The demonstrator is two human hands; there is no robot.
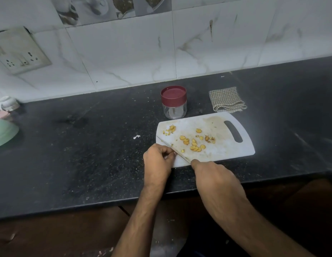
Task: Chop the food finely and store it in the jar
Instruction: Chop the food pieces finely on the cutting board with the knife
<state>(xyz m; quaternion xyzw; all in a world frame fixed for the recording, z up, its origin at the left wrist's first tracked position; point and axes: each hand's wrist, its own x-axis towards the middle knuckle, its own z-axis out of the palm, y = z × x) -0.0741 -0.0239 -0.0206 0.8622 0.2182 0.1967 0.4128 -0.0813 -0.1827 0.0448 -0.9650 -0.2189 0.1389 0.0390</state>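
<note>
Green bowl at far left edge of dark tabletop, contents not visible. Left hand fingers curled at near-left corner of white cutting board, touching knife blade — grip on anything unclear. Jar behind board, maroon lid on, looks empty. Yellow food slices mid-board, small bits at far-left corner. Right hand wrapped over knife handle, forefinger along blade. Checked cloth right of jar.

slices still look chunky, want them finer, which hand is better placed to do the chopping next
Right. The right hand already holds the knife, whose blade lies across the board's near left corner beside the slices. The left hand only pinches at the blade.
</note>
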